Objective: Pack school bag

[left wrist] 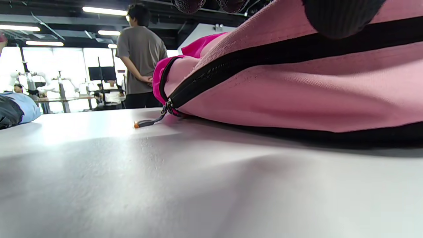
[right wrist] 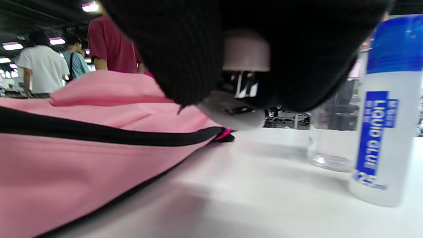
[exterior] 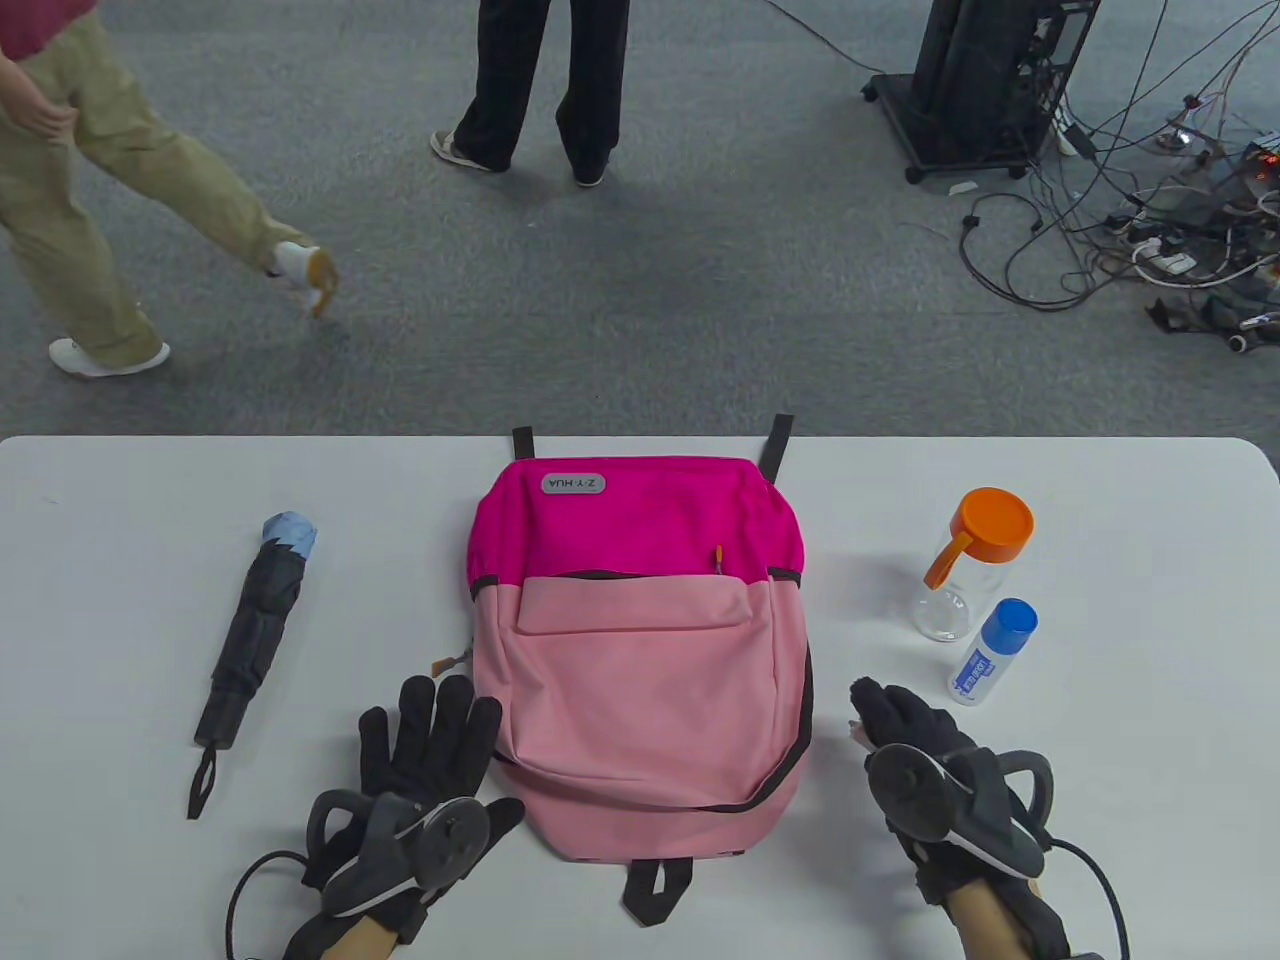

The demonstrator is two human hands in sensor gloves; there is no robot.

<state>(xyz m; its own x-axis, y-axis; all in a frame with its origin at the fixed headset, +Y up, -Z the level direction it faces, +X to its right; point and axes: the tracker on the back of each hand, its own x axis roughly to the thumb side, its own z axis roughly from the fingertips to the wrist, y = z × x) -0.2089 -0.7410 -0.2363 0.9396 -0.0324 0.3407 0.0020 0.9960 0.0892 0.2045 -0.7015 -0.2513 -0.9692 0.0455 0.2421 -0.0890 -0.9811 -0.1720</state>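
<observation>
The pink backpack (exterior: 640, 680) lies flat in the middle of the table, its main zip shut, with the zip pull (exterior: 450, 662) at its left side. My left hand (exterior: 430, 730) rests flat on the table with fingers spread, beside the bag's lower left edge; its fingertips (left wrist: 340, 16) hang over the bag's zip (left wrist: 264, 56). My right hand (exterior: 900, 725) lies right of the bag, fingers curled around a small pale object (right wrist: 246, 53) that I cannot identify. A folded black umbrella (exterior: 255, 630) lies at the left.
A clear water bottle with an orange lid (exterior: 965, 565) stands at the right, with a blue-capped liquid glue bottle (exterior: 990, 650) in front of it, close to my right hand. The white table (exterior: 120, 520) ends behind the bag. People and cables are on the floor beyond.
</observation>
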